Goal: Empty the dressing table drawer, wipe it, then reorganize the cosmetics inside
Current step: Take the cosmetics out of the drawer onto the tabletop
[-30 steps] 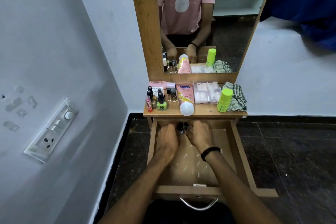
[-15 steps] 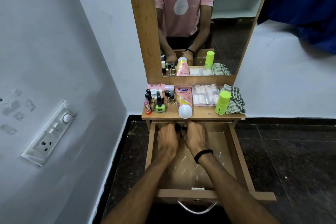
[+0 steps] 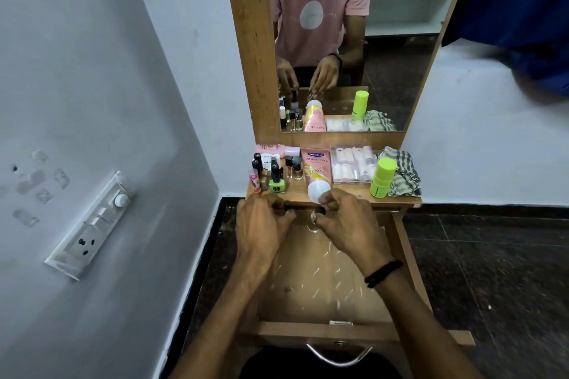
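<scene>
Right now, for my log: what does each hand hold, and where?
Left hand grips a small dark bottle, the hold itself hidden; right hand pinches a second bottle at its black cap.

Gripped dark-capped bottles [image 3: 320, 210] mostly hidden.

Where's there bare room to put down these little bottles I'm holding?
The drawer floor that shows is bare for the little bottles. On the tabletop, only a front strip is free, between the tube's cap and the green bottle, before the clear box. Its left end is crowded with polish bottles.
</scene>
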